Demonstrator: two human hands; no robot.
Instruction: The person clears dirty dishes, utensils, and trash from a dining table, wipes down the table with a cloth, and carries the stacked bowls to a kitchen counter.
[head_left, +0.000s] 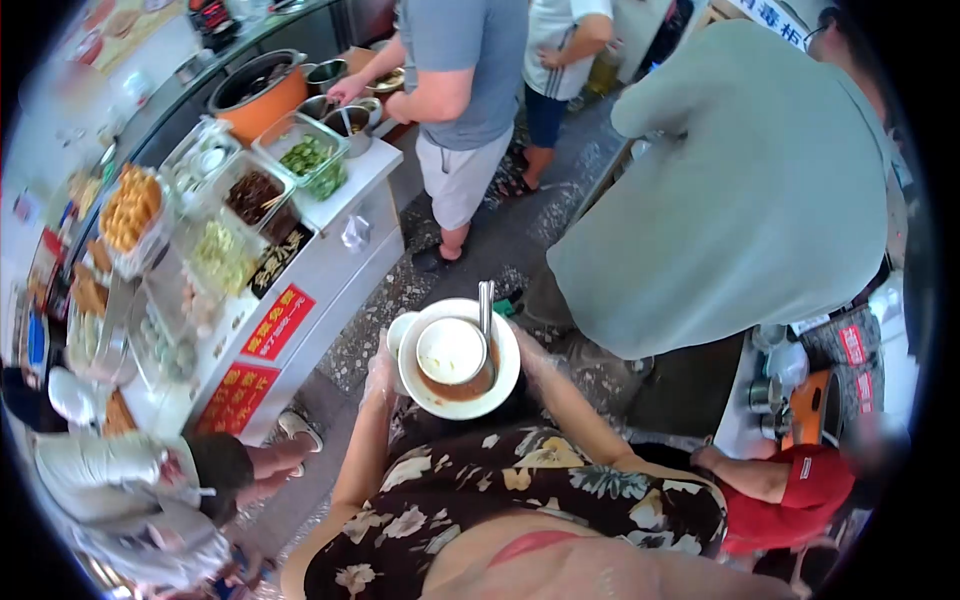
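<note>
In front of my body I carry a large white bowl (pixel 505 392) with some reddish-brown broth in it. A smaller white bowl (pixel 450 350) sits inside it, bits of food on its inner surface. Beside that, a metal spoon (pixel 487 310) leans with its handle up over the far rim. My left hand (pixel 380 372), in a clear plastic glove, grips the left side, where another white dish (pixel 401 332) shows partly hidden against the rim. My right hand (pixel 532 352), also gloved, holds the right side. The fingers of both hands are mostly hidden by the bowls.
Left stands a white counter (pixel 340 255) with food tubs, fried dough sticks (pixel 130 208) and an orange pot (pixel 262 95). A person in grey (pixel 440 110) works at it. A person in a pale green top (pixel 740 190) is close on the right; a red-clad person (pixel 790 500) is lower right.
</note>
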